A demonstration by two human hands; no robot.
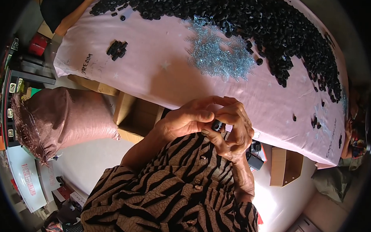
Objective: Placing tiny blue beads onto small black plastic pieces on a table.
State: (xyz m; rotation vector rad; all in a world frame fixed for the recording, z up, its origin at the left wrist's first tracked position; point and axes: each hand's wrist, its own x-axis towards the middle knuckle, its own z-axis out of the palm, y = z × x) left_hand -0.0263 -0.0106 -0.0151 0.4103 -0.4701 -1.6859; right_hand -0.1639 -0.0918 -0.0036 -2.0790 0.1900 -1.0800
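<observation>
Both hands, left hand and right hand, grip one small black ribbed ring.

Your left hand and right hand meet at your chest, fingertips pinched together, both wrists bent inward

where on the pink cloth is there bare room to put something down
The pink cloth is bare between the small black cluster and the heap of silvery springs, and along the near edge ahead of both hands. The far edge and right side are crowded with the big pile of black parts.
</observation>
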